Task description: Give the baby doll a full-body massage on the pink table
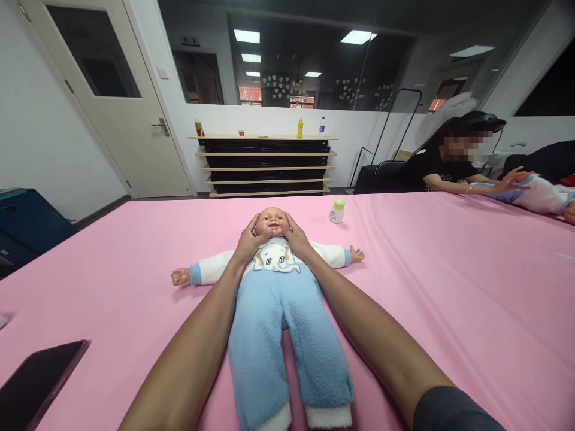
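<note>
A baby doll [276, 305] in a fleecy white and light-blue outfit with an elephant on its chest lies face up, arms spread wide and legs toward me. My left hand [250, 240] cups the left side of the doll's head, its thumb near the chin. On the opposite cheek, my right hand [296, 236] grips in the same way, so the head sits between both palms. Part of each hand's fingers is hidden behind the head. Beyond the doll's right-side arm stands a small white bottle with a green cap [336, 212].
A pink sheet [449, 287] covers the table. At the lower left lies a dark phone [40, 383]. On the right, a person [449, 155] in a black cap reaches over another doll [539, 194]. Stacked boards with drinks bottles [269, 154] stand by the far wall.
</note>
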Available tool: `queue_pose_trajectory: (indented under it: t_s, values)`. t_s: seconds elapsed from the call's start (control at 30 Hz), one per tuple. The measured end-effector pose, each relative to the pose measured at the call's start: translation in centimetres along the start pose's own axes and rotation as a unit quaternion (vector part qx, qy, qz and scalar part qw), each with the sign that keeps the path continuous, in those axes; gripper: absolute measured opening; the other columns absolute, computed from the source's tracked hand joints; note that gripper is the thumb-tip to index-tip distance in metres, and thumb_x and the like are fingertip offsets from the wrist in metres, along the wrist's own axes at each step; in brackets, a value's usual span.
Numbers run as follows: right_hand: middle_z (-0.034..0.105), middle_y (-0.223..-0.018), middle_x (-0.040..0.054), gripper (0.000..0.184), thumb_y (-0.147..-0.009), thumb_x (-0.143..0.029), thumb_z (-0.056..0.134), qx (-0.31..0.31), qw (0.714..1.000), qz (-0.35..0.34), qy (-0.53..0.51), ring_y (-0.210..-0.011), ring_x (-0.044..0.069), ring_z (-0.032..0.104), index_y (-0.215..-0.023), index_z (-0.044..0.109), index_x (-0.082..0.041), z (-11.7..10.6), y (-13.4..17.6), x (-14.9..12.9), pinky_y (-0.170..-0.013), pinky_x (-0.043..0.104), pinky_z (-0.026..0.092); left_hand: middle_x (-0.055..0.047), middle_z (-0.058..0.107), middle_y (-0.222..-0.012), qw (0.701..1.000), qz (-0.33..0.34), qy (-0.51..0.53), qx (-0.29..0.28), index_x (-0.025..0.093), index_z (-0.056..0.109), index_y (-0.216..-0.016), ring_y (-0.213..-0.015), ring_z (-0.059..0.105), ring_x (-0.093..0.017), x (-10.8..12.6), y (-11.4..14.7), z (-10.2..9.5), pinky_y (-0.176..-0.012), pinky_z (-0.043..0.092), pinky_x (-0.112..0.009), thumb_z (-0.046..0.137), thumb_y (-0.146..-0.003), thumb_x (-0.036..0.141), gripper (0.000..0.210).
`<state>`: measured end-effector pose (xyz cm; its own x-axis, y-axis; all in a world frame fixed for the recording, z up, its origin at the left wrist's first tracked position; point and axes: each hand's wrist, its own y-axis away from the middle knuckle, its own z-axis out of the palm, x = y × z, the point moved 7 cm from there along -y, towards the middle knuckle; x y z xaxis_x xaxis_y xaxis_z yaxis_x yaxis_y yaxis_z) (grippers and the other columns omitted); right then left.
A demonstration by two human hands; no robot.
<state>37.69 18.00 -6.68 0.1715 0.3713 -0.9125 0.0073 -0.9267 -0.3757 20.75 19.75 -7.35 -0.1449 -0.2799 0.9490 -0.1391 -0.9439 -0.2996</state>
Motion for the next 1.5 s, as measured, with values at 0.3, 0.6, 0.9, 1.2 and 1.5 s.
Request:
queue_pose_trajectory:
  t_s: [0.3,0.6,0.9,1.2,1.5]
  values:
    - [0.035,-0.157,0.0019,0.092,-0.08,-0.06,0.069,-0.023,1.0,-0.008,0.0,-0.144,0.024,0.035,-0.155,0.028,-0.025,0.0,0.5,-0.9,-0.12,0.039,0.03,-0.01,0.045,-0.151,1.0,0.003,0.007,-0.02,0.021,0.031,-0.153,-0.136,0.047,-0.029,0.4,0.4,0.3,-0.111,0.044,-0.039,0.078,-0.076,0.045,0.094]
    - [0.036,-0.156,-0.0006,0.076,-0.091,-0.067,0.047,-0.005,0.999,0.009,-0.034,-0.146,0.021,0.032,-0.153,0.034,-0.026,0.2,-0.1,0.5,-0.122,0.037,0.026,-0.009,0.047,-0.15,0.996,-0.017,0.087,0.011,0.023,0.045,-0.146,-0.132,0.052,-0.026,-0.7,-0.2,-0.1,-0.11,0.044,-0.042,0.056,-0.089,0.058,0.068]
    - [0.033,-0.157,0.0033,0.098,-0.076,-0.062,0.072,-0.024,1.0,-0.01,0.005,-0.145,0.026,0.033,-0.155,0.028,-0.024,0.0,0.3,-0.7,-0.12,0.04,0.029,-0.01,0.046,-0.15,1.0,-0.01,0.002,-0.009,0.024,0.029,-0.154,-0.132,0.05,-0.031,-0.2,0.2,0.0,-0.109,0.045,-0.041,0.085,-0.067,0.039,0.105]
    - [0.035,-0.157,0.0005,0.084,-0.085,-0.066,0.06,-0.015,1.0,-0.006,-0.017,-0.146,0.023,0.032,-0.154,0.032,-0.026,0.1,-0.1,0.4,-0.122,0.038,0.026,-0.008,0.045,-0.151,0.998,-0.009,0.06,-0.018,0.024,0.038,-0.15,-0.135,0.048,-0.027,-0.7,-0.1,-0.3,-0.113,0.04,-0.042,0.076,-0.079,0.041,0.082]
    - [0.035,-0.157,0.0016,0.086,-0.084,-0.065,0.061,-0.009,1.0,-0.009,-0.011,-0.145,0.023,0.033,-0.154,0.032,-0.025,0.1,0.0,0.1,-0.121,0.039,0.028,-0.009,0.043,-0.153,0.999,-0.001,0.038,-0.001,0.023,0.037,-0.15,-0.136,0.047,-0.029,-0.7,-0.2,-0.2,-0.113,0.041,-0.041,0.076,-0.078,0.045,0.086]
